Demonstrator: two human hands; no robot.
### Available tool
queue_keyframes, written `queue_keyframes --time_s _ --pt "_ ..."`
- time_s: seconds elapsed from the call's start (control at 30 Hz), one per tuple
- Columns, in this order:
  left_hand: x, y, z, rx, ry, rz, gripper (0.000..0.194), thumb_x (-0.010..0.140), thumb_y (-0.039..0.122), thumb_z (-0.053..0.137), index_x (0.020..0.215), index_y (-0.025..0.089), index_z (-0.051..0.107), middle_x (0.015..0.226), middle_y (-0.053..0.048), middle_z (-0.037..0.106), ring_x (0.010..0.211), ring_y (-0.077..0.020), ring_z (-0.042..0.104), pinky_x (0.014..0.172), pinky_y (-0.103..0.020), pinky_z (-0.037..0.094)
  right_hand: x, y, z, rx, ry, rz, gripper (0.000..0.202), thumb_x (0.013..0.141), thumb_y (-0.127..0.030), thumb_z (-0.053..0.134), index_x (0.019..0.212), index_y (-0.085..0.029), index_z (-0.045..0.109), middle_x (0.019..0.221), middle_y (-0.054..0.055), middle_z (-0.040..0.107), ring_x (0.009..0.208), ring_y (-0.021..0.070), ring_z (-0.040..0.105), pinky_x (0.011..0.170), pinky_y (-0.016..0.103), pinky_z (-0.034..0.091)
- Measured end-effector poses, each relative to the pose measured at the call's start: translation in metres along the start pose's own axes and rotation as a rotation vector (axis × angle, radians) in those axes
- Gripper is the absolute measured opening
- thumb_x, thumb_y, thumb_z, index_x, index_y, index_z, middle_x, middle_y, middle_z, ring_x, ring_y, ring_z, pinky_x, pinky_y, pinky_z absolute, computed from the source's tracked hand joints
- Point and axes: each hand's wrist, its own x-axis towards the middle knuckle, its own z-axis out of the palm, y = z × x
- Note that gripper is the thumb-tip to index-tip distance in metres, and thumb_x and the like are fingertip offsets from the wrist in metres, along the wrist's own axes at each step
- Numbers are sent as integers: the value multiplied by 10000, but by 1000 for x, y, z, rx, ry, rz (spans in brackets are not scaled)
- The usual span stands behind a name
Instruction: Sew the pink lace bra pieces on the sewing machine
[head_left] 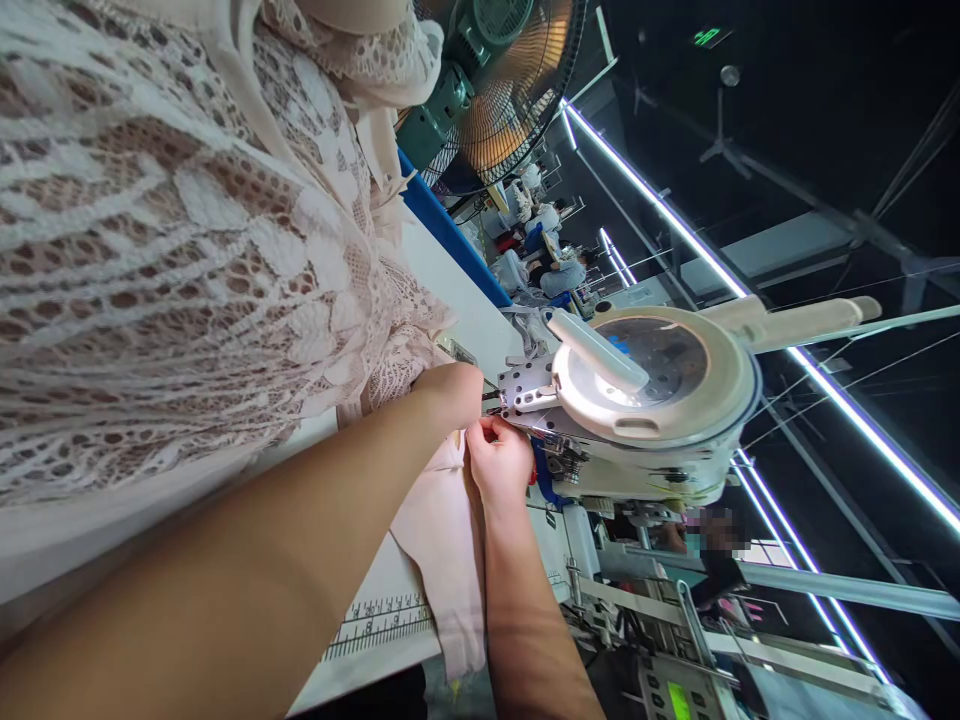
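Note:
My right hand (pixel 504 462) pinches the edge of a pale pink fabric piece (pixel 442 530), thumb and forefinger together beside the sewing machine's needle area. The fabric hangs down between my forearms, over a table edge. My left hand (pixel 454 388) is bent at the wrist against the lace, close to the needle area; its fingers are hidden from me. Cream lace fabric (pixel 187 220) fills the upper left and reaches as far as my left wrist. The sewing machine (pixel 637 470) has a lit plate with holes at its tip.
A round white lamp-like cover (pixel 660 370) sits over the machine. The white table (pixel 457 290) carries a printed ruler (pixel 382 615) near its edge. A fan (pixel 510 110) stands at the top. A control panel (pixel 679 690) is at lower right. Other people (pixel 562 270) sit in the background.

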Motion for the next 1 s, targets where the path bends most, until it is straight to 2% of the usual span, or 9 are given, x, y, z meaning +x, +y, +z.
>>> queue_keyframes --time_s 0.27,1.0 --pt "2 -1 2 -5 15 -8 163 786 114 609 875 181 727 949 -108 737 940 -274 678 802 -335 517 -2 2 -2 -19 -7 21 281 675 -427 446 599 -206 602 599 56 680 582 210 603 601 301 442" --pt "3 -1 2 18 10 2 163 805 130 589 894 157 723 962 -135 732 925 -276 679 748 -313 502 -1 2 0 -17 -12 18 308 668 -441 438 623 -202 626 603 61 678 580 214 600 604 312 435"
